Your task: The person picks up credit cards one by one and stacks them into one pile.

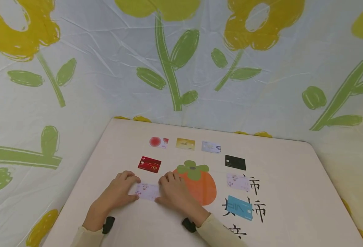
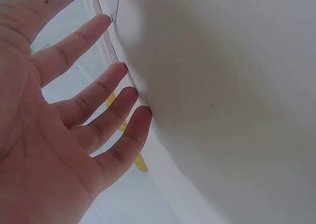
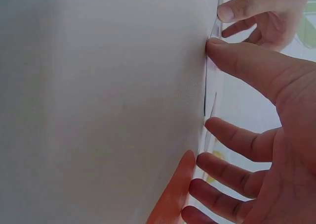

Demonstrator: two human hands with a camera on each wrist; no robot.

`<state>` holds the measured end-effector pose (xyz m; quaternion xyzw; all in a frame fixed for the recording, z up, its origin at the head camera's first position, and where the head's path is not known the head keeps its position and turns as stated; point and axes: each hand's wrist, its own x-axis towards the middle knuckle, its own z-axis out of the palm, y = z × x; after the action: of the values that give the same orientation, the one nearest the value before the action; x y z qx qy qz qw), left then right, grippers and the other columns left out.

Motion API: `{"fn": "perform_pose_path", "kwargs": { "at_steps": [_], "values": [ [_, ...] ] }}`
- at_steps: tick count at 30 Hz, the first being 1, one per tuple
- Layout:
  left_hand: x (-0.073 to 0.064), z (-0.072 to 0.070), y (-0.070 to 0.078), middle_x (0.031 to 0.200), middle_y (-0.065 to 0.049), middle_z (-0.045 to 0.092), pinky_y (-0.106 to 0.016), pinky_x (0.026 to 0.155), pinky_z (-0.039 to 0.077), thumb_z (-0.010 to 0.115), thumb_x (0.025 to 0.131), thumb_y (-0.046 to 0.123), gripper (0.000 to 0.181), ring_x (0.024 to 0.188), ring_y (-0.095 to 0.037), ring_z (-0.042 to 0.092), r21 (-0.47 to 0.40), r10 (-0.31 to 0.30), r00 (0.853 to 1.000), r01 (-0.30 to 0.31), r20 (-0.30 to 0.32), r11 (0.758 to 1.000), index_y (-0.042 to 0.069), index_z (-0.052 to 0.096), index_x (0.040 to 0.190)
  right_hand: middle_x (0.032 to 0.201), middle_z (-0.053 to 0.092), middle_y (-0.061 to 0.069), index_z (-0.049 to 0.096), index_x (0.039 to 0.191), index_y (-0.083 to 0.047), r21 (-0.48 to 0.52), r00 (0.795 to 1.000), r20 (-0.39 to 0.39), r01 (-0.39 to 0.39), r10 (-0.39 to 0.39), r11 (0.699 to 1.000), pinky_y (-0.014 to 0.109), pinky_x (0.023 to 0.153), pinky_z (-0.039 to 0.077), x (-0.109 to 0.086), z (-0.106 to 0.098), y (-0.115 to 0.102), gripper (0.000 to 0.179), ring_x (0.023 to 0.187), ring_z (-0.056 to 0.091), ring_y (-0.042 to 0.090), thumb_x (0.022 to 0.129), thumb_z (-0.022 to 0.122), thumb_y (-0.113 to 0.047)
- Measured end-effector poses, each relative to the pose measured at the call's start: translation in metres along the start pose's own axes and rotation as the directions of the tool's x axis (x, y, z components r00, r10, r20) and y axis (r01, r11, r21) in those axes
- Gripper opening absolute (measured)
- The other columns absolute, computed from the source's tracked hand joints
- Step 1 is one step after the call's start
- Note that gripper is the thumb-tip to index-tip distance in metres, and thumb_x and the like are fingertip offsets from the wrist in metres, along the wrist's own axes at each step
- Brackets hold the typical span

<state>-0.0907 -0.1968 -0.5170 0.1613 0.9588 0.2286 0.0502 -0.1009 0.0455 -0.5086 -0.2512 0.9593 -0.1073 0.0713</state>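
Note:
A pale card with a purple floral print [image 1: 147,191] lies between my two hands, close to the table surface. My left hand [image 1: 121,190] is at its left side, thumb and index fingertips by the two left corners. My right hand [image 1: 176,190] is at the opposite side, its thumb [image 3: 222,46] at the near right corner and its index finger by the far one. Spread, fairly straight fingers [image 2: 91,93] show in the left wrist view, their tips at the table. The right fingers are spread too, over the edge of the printed persimmon [image 1: 204,187].
A red VIP card [image 1: 149,164] lies just beyond my hands. Along the back are a red-and-white card [image 1: 158,142], a gold card [image 1: 185,144] and a silver-blue card [image 1: 211,146]. At right lie a black card [image 1: 235,162], another floral card [image 1: 237,181] and a blue card [image 1: 239,208].

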Motion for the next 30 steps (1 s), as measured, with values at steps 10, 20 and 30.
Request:
{"fn": "perform_pose_path", "kwargs": {
  "at_steps": [10,20,30],
  "values": [
    [0.0007,-0.0006,0.0007,0.128,-0.010,0.052,-0.054,0.096,0.043,0.088,0.075,0.022,0.044,0.118,-0.033,0.048,0.000,-0.013,1.000,0.013,0.011,1.000,0.020,0.067,0.114,0.121,0.051,0.007,0.063,0.115,-0.014,0.024,0.999,0.006,0.032,-0.032,0.999,0.042,0.097,0.041,0.0003,-0.0002,0.0005,0.051,0.108,0.043,0.026,0.081,0.081,-0.048],
    [0.0006,0.0010,-0.0012,0.129,-0.011,0.052,-0.056,0.095,0.043,0.088,0.075,0.023,0.050,0.118,-0.034,0.047,0.012,-0.004,1.000,0.003,0.020,1.000,0.020,0.067,0.121,0.116,0.051,0.006,0.062,0.111,-0.013,0.021,0.999,-0.008,0.049,-0.049,0.999,0.041,0.095,0.041,-0.0005,-0.0003,0.0003,0.049,0.103,0.044,0.025,0.081,0.082,-0.046],
    [0.0040,0.0020,0.0011,0.119,-0.005,0.055,-0.049,0.090,0.045,0.088,0.075,0.023,0.051,0.111,-0.029,0.048,0.017,-0.029,0.999,0.028,0.039,0.999,0.020,0.066,0.121,0.112,0.053,0.004,0.061,0.107,-0.016,0.113,0.998,-0.048,0.035,-0.030,0.993,0.040,0.092,0.039,0.0019,0.0014,0.0041,0.040,0.102,0.043,0.024,0.081,0.084,-0.035]
  ]
}}
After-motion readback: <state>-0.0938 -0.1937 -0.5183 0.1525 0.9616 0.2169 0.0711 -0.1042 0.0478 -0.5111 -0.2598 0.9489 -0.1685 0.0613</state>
